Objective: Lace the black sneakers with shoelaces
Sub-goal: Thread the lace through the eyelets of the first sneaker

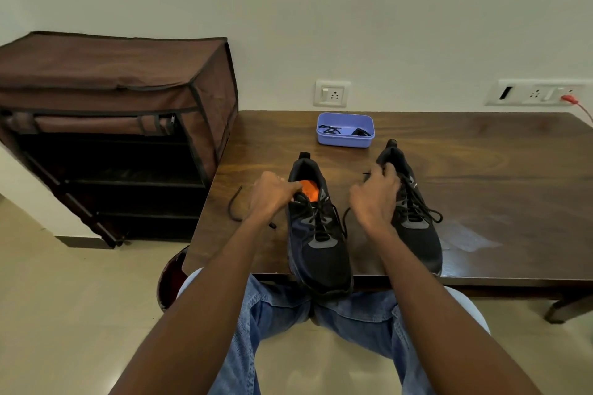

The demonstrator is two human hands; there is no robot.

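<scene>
plain off-white wall [353,9] behind; beige glossy tiled floor [64,298] below. dark wood-grain tabletop [497,186] stands against the wall, glare patch on its right part. brown fabric shoe rack [112,99] to its left, front flap rolled up, dark shelves open. white wall socket [332,94] above the tabletop; switch panel [536,92] far right with a red plug [568,98] in it.

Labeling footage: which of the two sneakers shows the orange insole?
The sneaker on the person's left, whose toe overhangs the table edge. Its open collar shows orange; the right-hand sneaker shows none.
</scene>
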